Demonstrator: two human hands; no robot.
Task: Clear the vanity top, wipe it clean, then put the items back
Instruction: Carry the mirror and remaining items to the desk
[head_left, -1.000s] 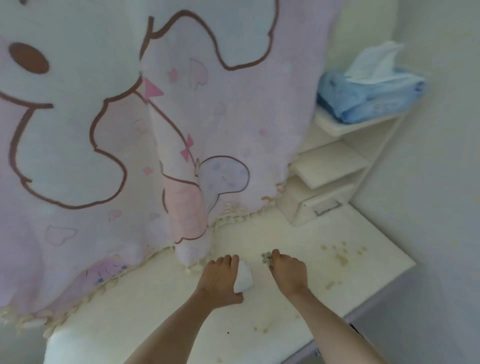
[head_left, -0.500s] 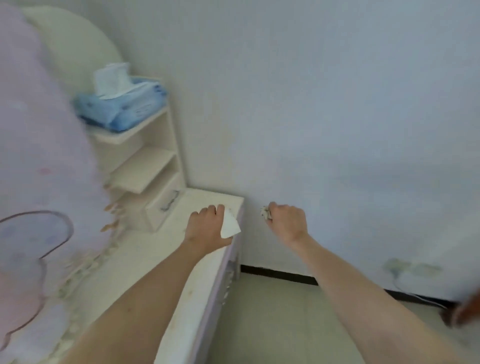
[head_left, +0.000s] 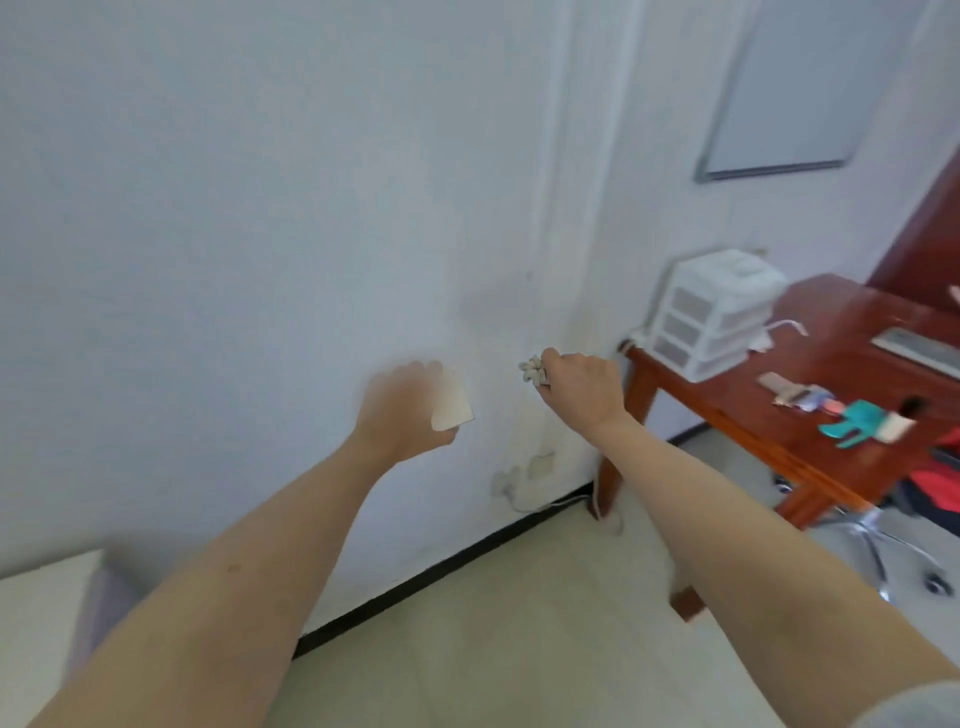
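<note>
A white wall (head_left: 260, 208) fills most of the view, with a red-brown desk (head_left: 841, 364) at the right that carries a white drawer unit (head_left: 714, 317) and some small things, and only a pale corner of the vanity (head_left: 36, 613) shows at the lower left. Both arms reach out in front of the wall, above the floor. The left hand (head_left: 402, 410), blurred, is closed around a white tissue (head_left: 452, 408), and the right hand (head_left: 582, 389) pinches a small grey crumpled clump (head_left: 532, 370) in its fingertips.

Counted in view

Two hands (head_left: 402, 410), one white tissue (head_left: 451, 407), one grey wad (head_left: 532, 370), one wooden desk (head_left: 841, 332), one drawer organizer (head_left: 711, 312).
</note>
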